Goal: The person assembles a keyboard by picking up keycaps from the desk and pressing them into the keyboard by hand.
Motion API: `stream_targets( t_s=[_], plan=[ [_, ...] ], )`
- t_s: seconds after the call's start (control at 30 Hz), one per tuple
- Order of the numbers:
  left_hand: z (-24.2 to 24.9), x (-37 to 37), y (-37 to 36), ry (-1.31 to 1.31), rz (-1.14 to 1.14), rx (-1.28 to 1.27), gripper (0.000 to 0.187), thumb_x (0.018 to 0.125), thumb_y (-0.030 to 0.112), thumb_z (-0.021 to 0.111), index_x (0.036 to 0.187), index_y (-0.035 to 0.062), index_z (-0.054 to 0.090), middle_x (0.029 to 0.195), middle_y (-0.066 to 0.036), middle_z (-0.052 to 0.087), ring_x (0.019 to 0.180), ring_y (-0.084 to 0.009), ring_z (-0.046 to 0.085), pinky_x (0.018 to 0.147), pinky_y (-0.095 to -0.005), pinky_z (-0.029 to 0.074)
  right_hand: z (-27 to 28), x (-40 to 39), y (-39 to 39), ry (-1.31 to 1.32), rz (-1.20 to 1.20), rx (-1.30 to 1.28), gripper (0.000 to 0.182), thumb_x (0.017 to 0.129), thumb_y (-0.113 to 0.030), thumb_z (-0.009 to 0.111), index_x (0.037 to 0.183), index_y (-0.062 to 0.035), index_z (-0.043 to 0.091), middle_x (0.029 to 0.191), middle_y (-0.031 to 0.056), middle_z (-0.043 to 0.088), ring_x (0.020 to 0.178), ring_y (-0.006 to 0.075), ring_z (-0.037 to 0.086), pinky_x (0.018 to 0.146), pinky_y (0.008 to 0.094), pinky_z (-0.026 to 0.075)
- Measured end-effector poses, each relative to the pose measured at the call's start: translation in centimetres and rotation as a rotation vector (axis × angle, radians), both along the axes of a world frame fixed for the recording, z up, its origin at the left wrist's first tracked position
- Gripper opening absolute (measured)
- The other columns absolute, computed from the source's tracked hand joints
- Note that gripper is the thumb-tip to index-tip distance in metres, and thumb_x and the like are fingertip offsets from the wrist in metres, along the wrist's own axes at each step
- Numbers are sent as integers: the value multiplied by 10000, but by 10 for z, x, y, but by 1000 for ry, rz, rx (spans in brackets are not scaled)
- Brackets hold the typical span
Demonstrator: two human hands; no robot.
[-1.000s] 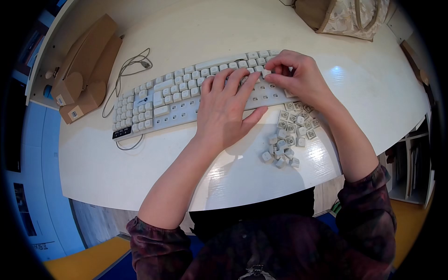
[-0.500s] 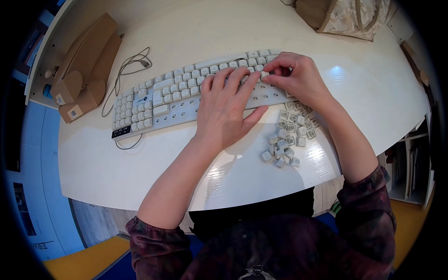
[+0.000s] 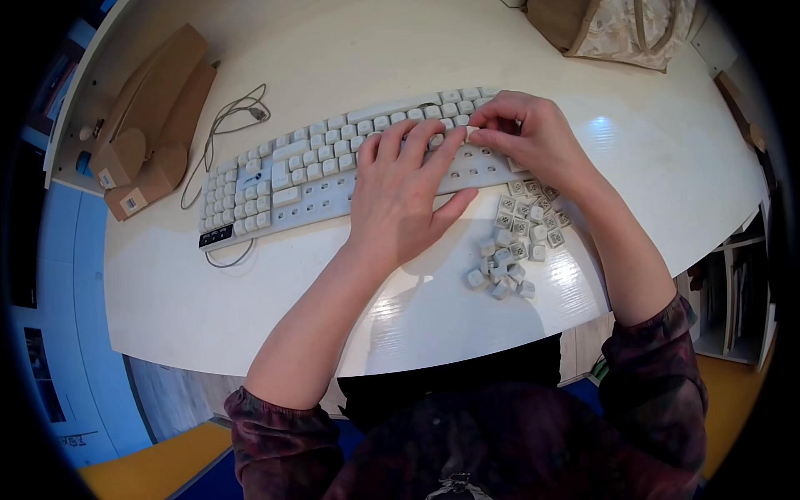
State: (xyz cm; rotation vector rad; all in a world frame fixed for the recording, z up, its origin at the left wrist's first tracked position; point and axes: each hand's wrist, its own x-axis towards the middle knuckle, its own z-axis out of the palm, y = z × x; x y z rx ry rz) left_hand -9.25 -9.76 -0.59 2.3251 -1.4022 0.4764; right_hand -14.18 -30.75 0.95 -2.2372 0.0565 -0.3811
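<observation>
A white keyboard (image 3: 333, 151) lies at a slant across the white desk, with bare switch slots along its near side. My left hand (image 3: 400, 187) rests on the keyboard's middle with its fingers spread, the thumb hanging over the near edge. At the keyboard's right part my right hand (image 3: 529, 137) pinches a small white keycap (image 3: 472, 131) between thumb and index finger, mostly hidden by the fingertips. A pile of loose keycaps (image 3: 518, 236) lies on the desk below my right hand, some upside down.
Brown cardboard packaging (image 3: 158, 117) stands at the desk's left side, beside a coiled grey cable (image 3: 215, 137). A patterned bag (image 3: 621, 32) sits at the far right. The white desk (image 3: 433, 321) has a curved front edge. Shelves (image 3: 733, 292) are at the lower right.
My right thumb and index finger have shifted very slightly at the keycap. My left hand stays in nearly the same place on the keyboard.
</observation>
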Motion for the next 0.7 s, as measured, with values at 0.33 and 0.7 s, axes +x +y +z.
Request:
stream_targets(
  t_s=[0.33,0.7],
  plan=[
    [0,0,-1,2,11,3,589,829,367,714,1341,122,557,1318,-99,516,1255,-322,435,1077,-474,302,-3,1,-6,-39,66,126,165,828,-145,762,944,-29,742,767,45,660,682,124,595,636,270,475],
    [-1,2,3,17,4,2,593,829,367,714,1347,127,554,1318,-97,518,1258,-323,432,1080,-473,299,0,0,2,-63,42,-94,152,816,-192,757,897,-63,753,790,55,674,700,191,626,652,316,500]
  ],
)
